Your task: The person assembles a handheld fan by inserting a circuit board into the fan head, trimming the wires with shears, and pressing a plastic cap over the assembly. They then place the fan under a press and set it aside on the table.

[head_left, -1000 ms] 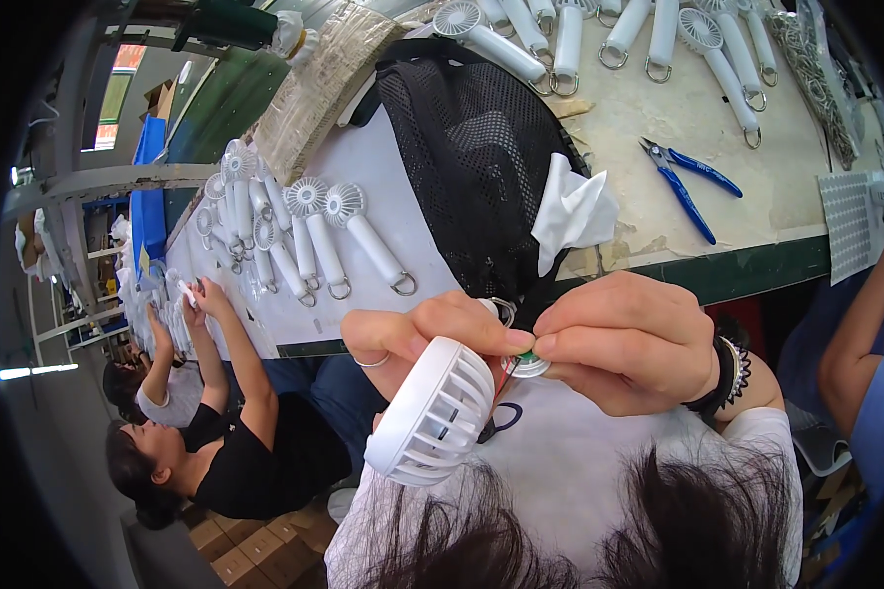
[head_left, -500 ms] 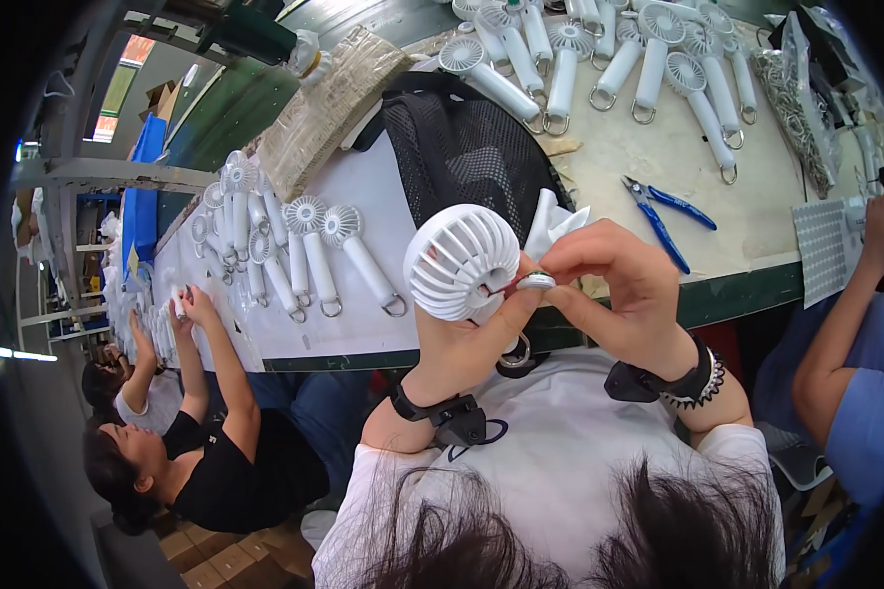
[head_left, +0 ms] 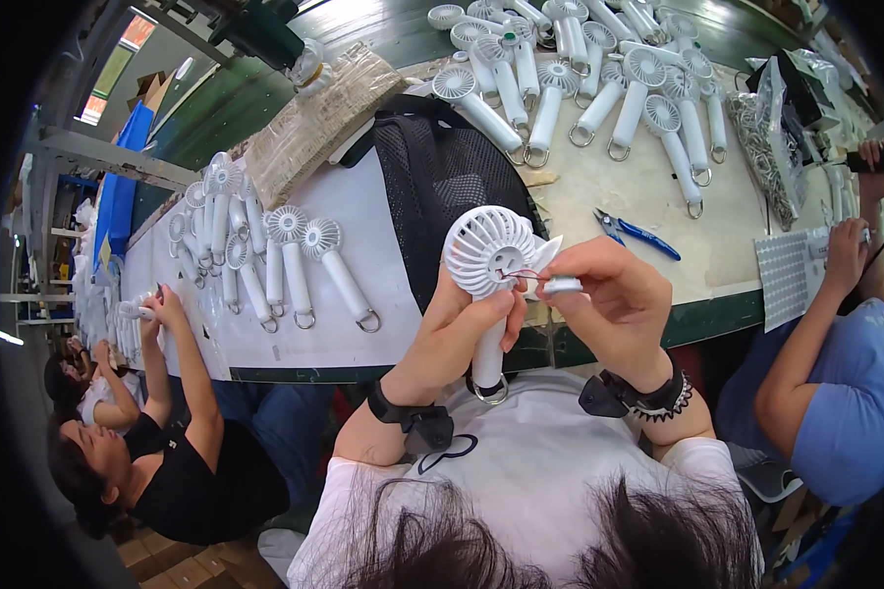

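since half a second ago: the white handheld fan (head_left: 478,240) has been turned, so its handle (head_left: 488,353) now shows below the left hand (head_left: 452,329), pointing at the wearer. small round white disc (head_left: 563,286) has come away from the head; thin wires (head_left: 525,274) now show across the gap. whole view shifted too, so the bench items sit further left in frame.

left hand: closed around the fan just under its head, thumb on the near face. right hand (head_left: 624,304): narrow pinch, thumb and index on the disc, just beside the head, not touching it. wires run from the hub of the slatted grille to the right fingertips; exact end hidden by the fingers. fan is held up in front of the chest, near the bench edge, metal ring (head_left: 491,391) at the handle's lower end.

behind it: black mesh bag (head_left: 452,177) and a bit of white cloth (head_left: 550,247), partly covered. blue-handled cutters (head_left: 648,240) lie on the bench (head_left: 727,250), right of the bag. more white fans: one group (head_left: 290,265) left of the bag, another (head_left: 629,108) beyond the cutters. clear bag of metal parts (head_left: 771,147) far right.
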`<move>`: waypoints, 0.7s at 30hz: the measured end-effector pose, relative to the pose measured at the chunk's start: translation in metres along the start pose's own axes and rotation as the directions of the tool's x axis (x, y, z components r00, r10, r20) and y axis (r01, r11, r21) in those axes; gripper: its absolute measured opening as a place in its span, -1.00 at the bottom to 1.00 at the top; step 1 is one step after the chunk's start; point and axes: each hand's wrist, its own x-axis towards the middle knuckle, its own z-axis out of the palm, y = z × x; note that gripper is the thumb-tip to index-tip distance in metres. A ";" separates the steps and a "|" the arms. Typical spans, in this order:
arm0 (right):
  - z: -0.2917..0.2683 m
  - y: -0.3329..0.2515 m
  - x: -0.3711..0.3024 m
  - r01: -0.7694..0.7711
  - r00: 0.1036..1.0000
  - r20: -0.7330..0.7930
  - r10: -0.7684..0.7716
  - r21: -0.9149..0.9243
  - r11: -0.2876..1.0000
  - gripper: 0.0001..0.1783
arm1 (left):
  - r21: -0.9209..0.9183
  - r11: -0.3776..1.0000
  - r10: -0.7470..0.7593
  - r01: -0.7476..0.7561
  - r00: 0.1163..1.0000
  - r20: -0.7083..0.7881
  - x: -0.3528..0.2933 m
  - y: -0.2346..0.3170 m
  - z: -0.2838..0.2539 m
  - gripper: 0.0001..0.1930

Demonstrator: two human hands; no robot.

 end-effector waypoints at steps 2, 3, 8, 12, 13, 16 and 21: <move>-0.002 -0.005 0.001 0.143 0.989 0.075 -0.131 -0.195 0.970 -0.70 | -0.007 1.000 -0.031 0.031 0.999 -0.017 0.000 0.001 0.001 -0.55; -0.004 -0.008 0.002 0.291 0.955 0.164 -0.246 -0.363 0.885 -0.68 | 0.029 1.000 -0.011 0.012 1.000 -0.004 0.000 0.001 0.000 -0.56; -0.005 -0.019 -0.002 0.509 0.861 0.340 -0.379 -0.552 0.660 -0.60 | 0.176 0.983 0.039 -0.050 0.997 0.066 0.001 0.001 -0.001 -0.58; -0.003 -0.017 -0.007 0.529 0.848 0.339 -0.406 -0.550 0.646 -0.63 | 0.174 0.980 0.077 -0.095 0.991 0.108 0.003 -0.004 -0.001 -0.58; -0.003 -0.017 -0.008 0.529 0.849 0.341 -0.404 -0.551 0.646 -0.63 | 0.155 0.982 0.093 -0.111 0.989 0.118 0.003 -0.005 -0.001 -0.57; -0.005 -0.018 -0.009 0.554 0.833 0.383 -0.400 -0.564 0.613 -0.63 | 0.169 0.980 0.083 -0.106 0.987 0.137 0.001 -0.002 -0.001 -0.57; -0.011 -0.012 -0.008 0.592 0.805 0.430 -0.409 -0.552 0.587 -0.62 | 0.184 0.978 0.076 -0.097 0.990 0.122 0.000 -0.003 0.001 -0.58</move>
